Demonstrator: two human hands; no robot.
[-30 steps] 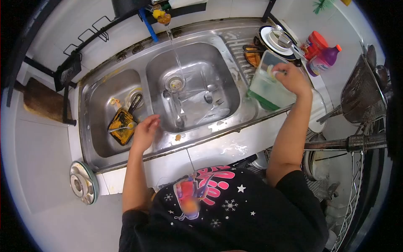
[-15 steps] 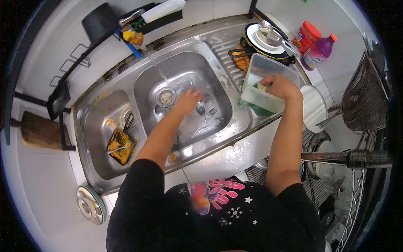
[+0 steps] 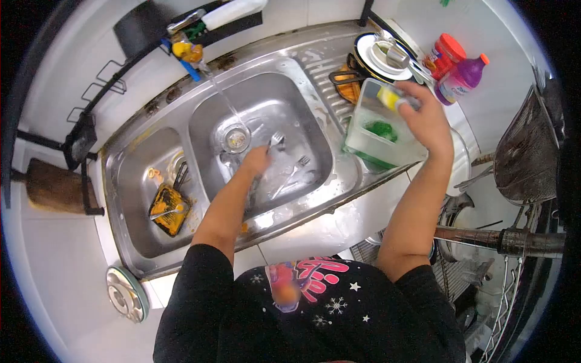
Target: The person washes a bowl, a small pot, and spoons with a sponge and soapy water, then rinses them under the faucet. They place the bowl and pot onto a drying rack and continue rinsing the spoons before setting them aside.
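Observation:
My left hand (image 3: 258, 161) is low in the large sink basin (image 3: 302, 109), closed round a fork (image 3: 276, 140) whose tines point up and right. Another fork (image 3: 295, 174) lies on the basin floor, to the right of that hand. Over the clear plastic container (image 3: 369, 142), my right hand (image 3: 423, 112) grips a yellow sponge (image 3: 388, 98). Inside the container is a green scouring pad (image 3: 380, 129). Water from the tap (image 3: 187, 51) runs down near the drain (image 3: 235, 139).
The smaller left basin (image 3: 130, 199) holds a dirty black pan (image 3: 169, 209) with a utensil on it. Stacked plates (image 3: 365, 45), a red jar (image 3: 446, 51) and a purple bottle (image 3: 463, 78) stand at the back right. A mesh strainer (image 3: 525, 151) hangs at the right.
My left hand has closed round a fork and lifted it slightly. My right hand has risen out of the container with the sponge, leaving the green pad visible inside.

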